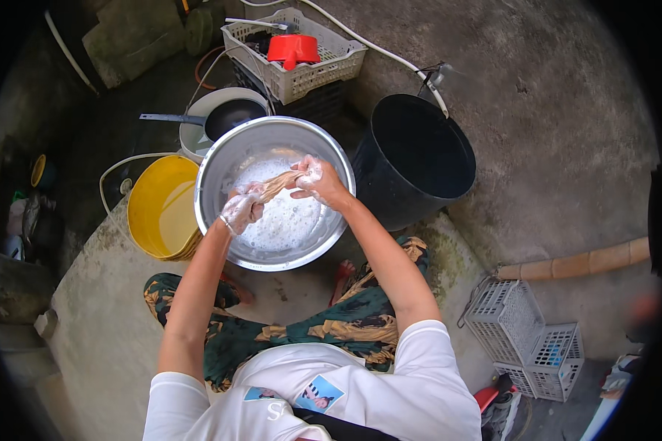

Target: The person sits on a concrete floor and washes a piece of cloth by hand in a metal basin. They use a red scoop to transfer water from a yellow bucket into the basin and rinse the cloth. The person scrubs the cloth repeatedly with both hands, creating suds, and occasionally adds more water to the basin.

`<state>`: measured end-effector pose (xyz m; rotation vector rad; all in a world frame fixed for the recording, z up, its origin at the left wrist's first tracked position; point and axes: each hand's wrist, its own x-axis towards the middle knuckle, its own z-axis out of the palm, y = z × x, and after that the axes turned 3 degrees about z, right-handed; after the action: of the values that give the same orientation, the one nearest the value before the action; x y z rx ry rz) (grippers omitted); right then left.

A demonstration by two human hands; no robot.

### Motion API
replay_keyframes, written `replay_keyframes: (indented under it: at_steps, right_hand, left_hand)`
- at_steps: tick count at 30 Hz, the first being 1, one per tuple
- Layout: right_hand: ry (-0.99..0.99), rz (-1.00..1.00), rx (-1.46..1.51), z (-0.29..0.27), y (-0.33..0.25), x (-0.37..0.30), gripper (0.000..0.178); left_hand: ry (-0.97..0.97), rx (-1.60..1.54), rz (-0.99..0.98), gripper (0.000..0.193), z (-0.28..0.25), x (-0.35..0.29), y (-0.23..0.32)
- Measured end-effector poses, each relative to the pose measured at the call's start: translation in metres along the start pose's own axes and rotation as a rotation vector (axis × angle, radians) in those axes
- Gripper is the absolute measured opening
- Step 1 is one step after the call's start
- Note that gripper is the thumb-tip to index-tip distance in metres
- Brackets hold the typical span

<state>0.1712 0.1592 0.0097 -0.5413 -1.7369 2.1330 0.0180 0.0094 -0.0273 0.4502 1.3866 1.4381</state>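
Observation:
A tan, wet cloth [278, 184] is stretched and twisted between my two hands. My left hand [243, 210], covered in suds, is closed round its lower left end. At the upper right end, my right hand [318, 181] grips it, also foamy. Both hands are over a wide metal basin [332, 241], inside its rim. White soapy water [283, 224] with bubbles lies in the basin below the cloth. What the cloth is exactly, I cannot make out.
Left of the basin stands a yellow bucket [146, 200] with liquid. Behind it, a dark pan [235, 117] rests on a white bucket [191, 140]. A tall black bin [381, 176] is at the right, a crate [335, 69] with a red dipper [293, 49] behind. Grey crates [504, 316] stand lower right.

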Motion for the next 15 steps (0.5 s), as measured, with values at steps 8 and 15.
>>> replay_keyframes:
  at_steps: [8,15]
  right_hand:
    - [0.289,-0.583,-0.809,0.103,0.015,-0.024,0.015]
    - [0.406,-0.531,-0.769,0.089,0.027,0.004,0.022]
  left_hand:
    - [-0.023,-0.465,-0.011,0.030,0.015,0.033,-0.039]
    - [-0.422,-0.529,0.436,0.021,0.012,0.050,-0.077]
